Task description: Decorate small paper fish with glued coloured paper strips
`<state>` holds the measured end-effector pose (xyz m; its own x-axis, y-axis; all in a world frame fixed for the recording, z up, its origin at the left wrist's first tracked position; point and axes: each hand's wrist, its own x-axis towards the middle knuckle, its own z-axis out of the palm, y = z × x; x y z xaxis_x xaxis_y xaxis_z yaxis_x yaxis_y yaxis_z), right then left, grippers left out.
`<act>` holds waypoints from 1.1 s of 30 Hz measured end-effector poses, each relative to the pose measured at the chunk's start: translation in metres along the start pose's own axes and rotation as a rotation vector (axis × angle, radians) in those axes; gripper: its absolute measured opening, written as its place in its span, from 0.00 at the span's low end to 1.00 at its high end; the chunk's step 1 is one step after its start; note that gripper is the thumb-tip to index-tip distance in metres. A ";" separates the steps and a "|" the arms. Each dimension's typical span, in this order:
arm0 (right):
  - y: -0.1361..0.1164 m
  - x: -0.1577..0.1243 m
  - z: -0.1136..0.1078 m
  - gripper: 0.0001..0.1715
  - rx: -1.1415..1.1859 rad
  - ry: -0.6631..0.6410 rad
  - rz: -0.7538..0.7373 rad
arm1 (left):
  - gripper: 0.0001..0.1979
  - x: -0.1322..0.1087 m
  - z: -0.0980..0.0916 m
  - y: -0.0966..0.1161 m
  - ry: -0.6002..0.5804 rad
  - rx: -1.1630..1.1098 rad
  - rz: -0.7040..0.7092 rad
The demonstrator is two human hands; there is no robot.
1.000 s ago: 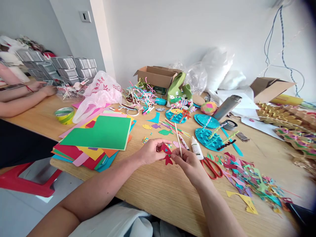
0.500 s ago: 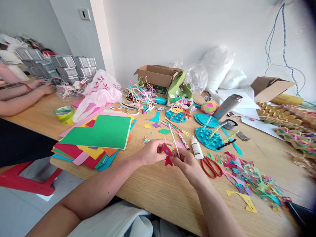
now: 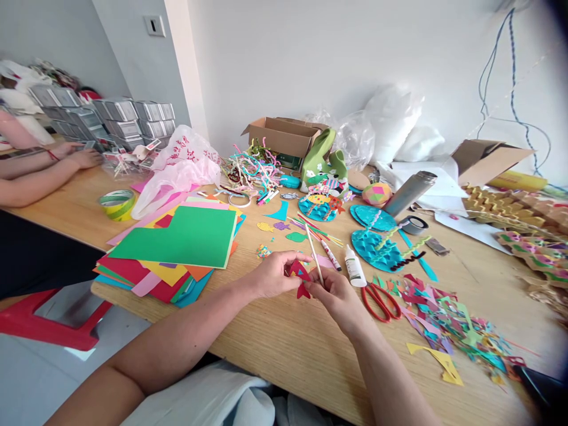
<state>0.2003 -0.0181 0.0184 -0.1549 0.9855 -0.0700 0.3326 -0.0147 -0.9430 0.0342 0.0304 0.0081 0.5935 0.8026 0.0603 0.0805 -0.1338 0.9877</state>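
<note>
A small red paper fish with bits of blue and yellow on it is pinched by my left hand. My right hand grips a thin pale stick that points up and away, and its fingertips touch the fish's tail end. Just beyond my hands lie a marker pen, a white glue bottle and a green paper leaf-like shape. Red-handled scissors rest right of my right hand. Yellow and purple paper fish lie farther back.
Coloured paper sheets are piled at left, near a tape roll. Paper scraps spread over the right side. Blue decorated discs, a steel flask and pipe cleaners stand behind. Another person's hands are at far left.
The view has shifted very slightly. Both hands keep their hold, with the red fish and the stick in nearly the same place.
</note>
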 end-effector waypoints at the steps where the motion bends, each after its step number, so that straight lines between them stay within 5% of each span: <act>1: 0.000 0.000 0.000 0.12 0.001 -0.001 -0.001 | 0.27 0.000 0.000 0.000 0.000 0.003 0.002; 33: 0.002 0.002 -0.002 0.11 -0.038 -0.036 0.011 | 0.26 0.001 -0.001 -0.007 -0.019 0.002 -0.024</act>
<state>0.2029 -0.0160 0.0170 -0.1847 0.9785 -0.0923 0.3698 -0.0178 -0.9290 0.0339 0.0329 0.0014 0.6066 0.7942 0.0340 0.0963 -0.1159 0.9886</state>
